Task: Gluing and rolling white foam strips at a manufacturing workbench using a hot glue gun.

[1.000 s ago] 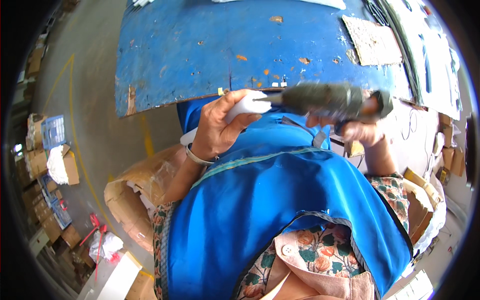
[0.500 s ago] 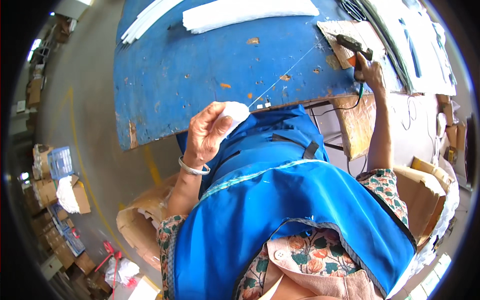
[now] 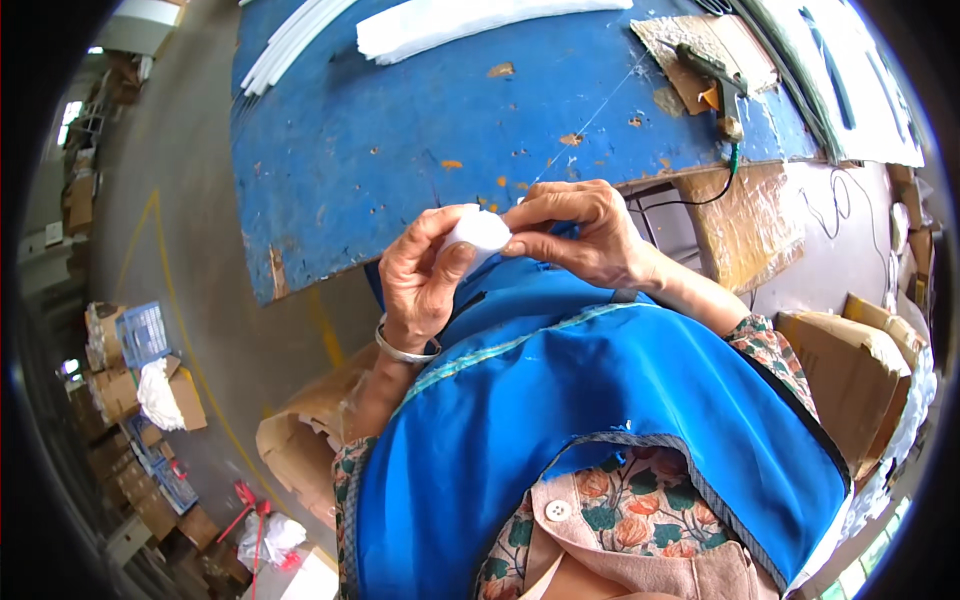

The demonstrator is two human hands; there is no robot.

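— While both hands meet just over the near edge of the scuffed blue-painted wooden tabletop (image 3: 420,150), what do the fingers have hold of?

— The left hand (image 3: 420,285) curls its fingers and thumb around a small white rounded foam piece (image 3: 478,232), closed snugly on it. The right hand (image 3: 580,232) has its fingertips pinched together against the right side of that same piece; whether it grips the foam or only touches it, I cannot tell. A thin pale thread (image 3: 590,120) runs from the hands up across the tabletop.

— Where does the thread lead?

— Toward a dark green hand tool (image 3: 712,68) lying on a brown cardboard sheet (image 3: 690,40) at the far right of the tabletop, well apart from the hands.

— And containers?

— Brown cardboard boxes (image 3: 850,370) stand on the floor at the right; their contents are hidden. At the left, an open cardboard box (image 3: 185,398) holds crumpled white material (image 3: 158,395). Long white foam strips (image 3: 460,18) lie along the tabletop's far edge.
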